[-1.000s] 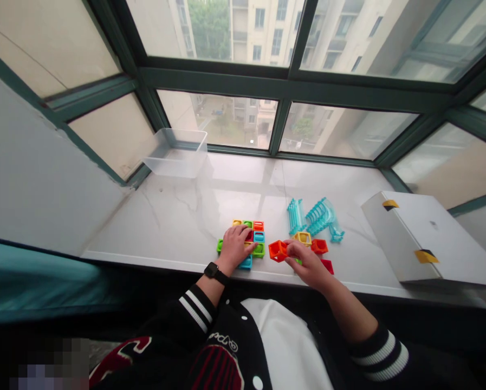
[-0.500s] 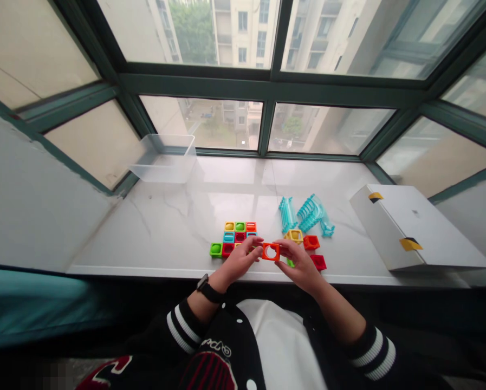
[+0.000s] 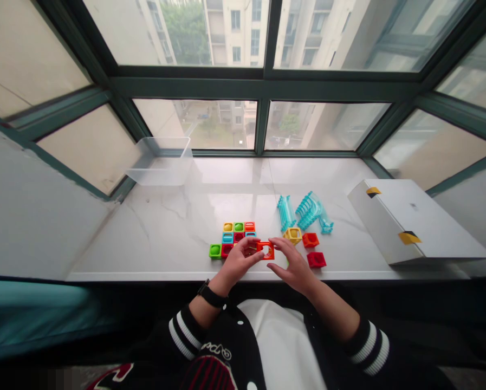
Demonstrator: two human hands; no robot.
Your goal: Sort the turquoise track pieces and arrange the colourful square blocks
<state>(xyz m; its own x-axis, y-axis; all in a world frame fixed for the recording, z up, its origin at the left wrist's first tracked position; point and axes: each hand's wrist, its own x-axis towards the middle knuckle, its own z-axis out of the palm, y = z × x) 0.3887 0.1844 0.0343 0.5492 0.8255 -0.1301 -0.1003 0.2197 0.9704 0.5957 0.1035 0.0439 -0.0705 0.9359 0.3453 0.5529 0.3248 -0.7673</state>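
Note:
An orange cube block with a round hole in its face is held up at the front of the sill. My left hand grips its left side between thumb and fingers. Just to the right, my right hand is open, thumb and fingers apart; a fingertip is close to the block's upper right corner, and I cannot tell if it touches. Beyond my left hand lie several coloured blocks in rows, among them a green block and a yellow block. My left hand hides part of these rows.
Right of my right hand lie a yellow block, an orange-red block and a red block. Behind them are clear blue track pieces. A clear plastic bin stands back left, a white box at right.
My right hand has loosened its fingers from the orange block and spread them. The block has shifted slightly left, deeper into my left hand's grip. The view has moved a little.

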